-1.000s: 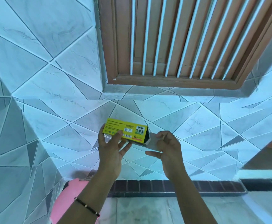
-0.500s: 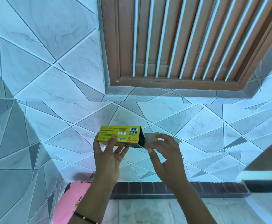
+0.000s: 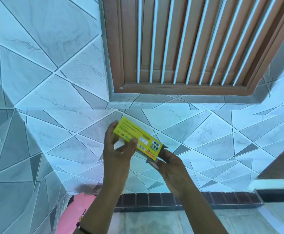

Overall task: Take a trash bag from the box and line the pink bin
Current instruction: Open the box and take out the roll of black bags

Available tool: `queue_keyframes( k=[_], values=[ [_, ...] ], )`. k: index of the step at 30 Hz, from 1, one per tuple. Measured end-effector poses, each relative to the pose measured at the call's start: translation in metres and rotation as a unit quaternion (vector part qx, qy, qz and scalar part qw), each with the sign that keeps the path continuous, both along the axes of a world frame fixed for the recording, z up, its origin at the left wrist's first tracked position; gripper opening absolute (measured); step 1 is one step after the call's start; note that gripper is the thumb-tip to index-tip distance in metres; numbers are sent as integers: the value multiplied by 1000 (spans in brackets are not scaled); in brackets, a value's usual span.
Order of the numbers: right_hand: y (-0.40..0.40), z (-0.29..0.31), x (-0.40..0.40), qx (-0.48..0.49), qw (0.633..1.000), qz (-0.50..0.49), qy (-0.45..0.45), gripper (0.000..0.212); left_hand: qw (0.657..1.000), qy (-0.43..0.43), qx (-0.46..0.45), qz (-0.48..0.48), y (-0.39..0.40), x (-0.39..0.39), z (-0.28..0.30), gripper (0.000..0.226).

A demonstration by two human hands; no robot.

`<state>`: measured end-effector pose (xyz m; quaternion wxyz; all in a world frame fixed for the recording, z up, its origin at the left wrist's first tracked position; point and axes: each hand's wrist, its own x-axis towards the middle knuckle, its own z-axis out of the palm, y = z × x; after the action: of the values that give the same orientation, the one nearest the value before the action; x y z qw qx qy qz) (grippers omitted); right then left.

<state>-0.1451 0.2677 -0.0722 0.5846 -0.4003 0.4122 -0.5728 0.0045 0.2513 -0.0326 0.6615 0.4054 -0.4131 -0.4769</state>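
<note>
The yellow trash bag box (image 3: 138, 137) sits at centre frame and now tilts down to the right, where half a second ago I held it level. My left hand (image 3: 119, 149) grips its upper-left end, thumb behind and fingers curled over the front face. My right hand (image 3: 170, 164) has moved to the lower-right end, fingers curled at the opened grey flap (image 3: 152, 163); I can't tell if they pinch a bag yet. No bag shows outside the box, so I judge the pull is still to come. The pink bin (image 3: 77, 215) waits at the bottom left, below my left forearm, against the tiled wall (image 3: 53, 81). A brown louvred window (image 3: 188, 44) fills the upper right.
</note>
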Motion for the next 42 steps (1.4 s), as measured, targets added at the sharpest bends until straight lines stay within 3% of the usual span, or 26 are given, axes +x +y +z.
queue_keyframes(
  k=[3, 8, 10, 15, 19, 22, 25, 28, 31, 42],
  values=[
    [-6, -6, -1, 22, 979, 31, -203, 77, 993, -106, -45, -16, 0, -3, 13, 61],
    [-13, -6, -8, 37, 972, -13, -233, 86, 999, -31, -31, -27, -9, -4, 11, 61],
    [-14, -4, -13, 45, 971, -34, -232, 76, 999, 19, -20, -23, -14, -3, 7, 58],
    [-22, 6, -37, 74, 960, -134, -235, 17, 993, 118, 15, 4, -51, 2, -2, 53],
    [-33, 10, -57, 83, 940, -183, -276, 11, 993, 112, 2, 25, -97, -8, 13, 56],
    [-43, 12, -63, 88, 932, -195, -293, 11, 990, 131, 46, 22, -148, -21, 26, 61],
    [-54, 11, -62, 101, 934, -192, -285, 15, 994, 51, 63, 71, -202, -34, 33, 67],
    [-64, 9, -60, 102, 941, -186, -263, 41, 988, -33, 83, 129, -248, -50, 32, 71],
    [-71, 7, -60, 109, 949, -168, -243, 29, 980, -55, 122, 146, -279, -64, 32, 76],
    [-84, 4, -59, 132, 944, -161, -257, 31, 931, -250, 146, 220, -327, -75, 7, 91]
  ],
)
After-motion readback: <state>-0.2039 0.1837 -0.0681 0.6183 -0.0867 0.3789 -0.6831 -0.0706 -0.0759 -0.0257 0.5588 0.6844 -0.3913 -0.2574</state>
